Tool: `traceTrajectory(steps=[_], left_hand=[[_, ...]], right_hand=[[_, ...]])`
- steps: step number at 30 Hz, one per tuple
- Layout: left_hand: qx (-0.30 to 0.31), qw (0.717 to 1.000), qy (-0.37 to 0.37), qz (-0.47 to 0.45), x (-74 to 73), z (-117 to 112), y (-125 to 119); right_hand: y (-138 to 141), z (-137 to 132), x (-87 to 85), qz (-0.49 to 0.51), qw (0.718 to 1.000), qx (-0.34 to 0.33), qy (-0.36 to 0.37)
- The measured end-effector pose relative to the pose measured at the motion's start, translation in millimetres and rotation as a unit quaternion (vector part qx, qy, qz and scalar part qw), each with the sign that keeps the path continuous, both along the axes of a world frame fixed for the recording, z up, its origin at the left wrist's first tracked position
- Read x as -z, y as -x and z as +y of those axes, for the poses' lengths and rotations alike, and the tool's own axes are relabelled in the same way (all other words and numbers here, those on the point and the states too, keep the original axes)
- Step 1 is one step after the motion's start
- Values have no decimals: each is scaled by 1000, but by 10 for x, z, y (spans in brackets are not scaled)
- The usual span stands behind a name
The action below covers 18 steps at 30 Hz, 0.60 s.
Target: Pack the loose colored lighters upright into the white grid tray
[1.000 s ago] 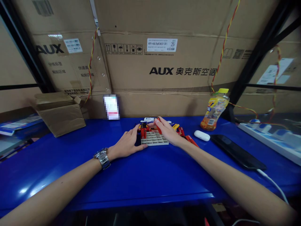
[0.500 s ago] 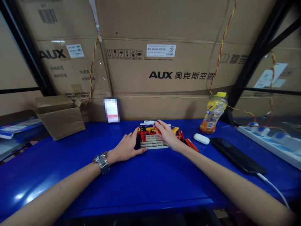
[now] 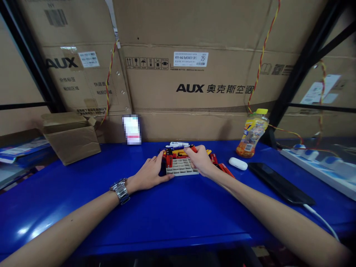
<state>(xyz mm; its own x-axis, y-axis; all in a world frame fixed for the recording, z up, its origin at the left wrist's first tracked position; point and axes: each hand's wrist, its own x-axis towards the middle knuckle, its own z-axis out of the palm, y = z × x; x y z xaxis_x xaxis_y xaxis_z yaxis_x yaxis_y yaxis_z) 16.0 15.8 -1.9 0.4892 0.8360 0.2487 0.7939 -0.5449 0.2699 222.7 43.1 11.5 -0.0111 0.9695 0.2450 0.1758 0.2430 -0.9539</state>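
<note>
The person's right hand (image 3: 199,162) has shifted toward 3 o'clock over the white plastic grid tray (image 3: 182,167). More of the tray's latticed top now shows.

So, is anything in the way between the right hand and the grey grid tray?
Nothing visible: the right hand hangs directly over the grey plastic grid tray, with no object between them. The red-and-yellow batteries lie beyond the tray's far edge, by the fingertips.

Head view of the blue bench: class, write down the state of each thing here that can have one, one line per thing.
grey grid tray, lying flat
red battery, upright in the tray
left hand, cupped at the tray's left edge
right hand, curled over the tray's far edge
earbud case, shut
juice bottle, upright, capped
smartphone, screen dark, cable attached
cardboard box, flaps open
</note>
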Motion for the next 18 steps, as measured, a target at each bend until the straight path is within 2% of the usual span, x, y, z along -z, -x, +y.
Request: traceTrajectory(steps=[3,6,8,12,14,18], left_hand=[[-2,1000,-3,4,-7,-8,-2],[0,1000,-6,6,1,-5,3],[5,1000,-11,3,12,2,6],[3,1000,-23,2,41,25,13],[4,1000,-24,2,56,37,19],[15,999,-32,-3,76,50,35]], right_hand=[[-6,24,42,-27,999,5,-25],[-11,14,37,-37,999,-11,-17],[-14,5,15,-34,999,-41,7],[-22,23,-17,12,986,-152,71],[-20,40,-17,34,982,-179,54],[-4,17,-40,7,981,-189,-44]])
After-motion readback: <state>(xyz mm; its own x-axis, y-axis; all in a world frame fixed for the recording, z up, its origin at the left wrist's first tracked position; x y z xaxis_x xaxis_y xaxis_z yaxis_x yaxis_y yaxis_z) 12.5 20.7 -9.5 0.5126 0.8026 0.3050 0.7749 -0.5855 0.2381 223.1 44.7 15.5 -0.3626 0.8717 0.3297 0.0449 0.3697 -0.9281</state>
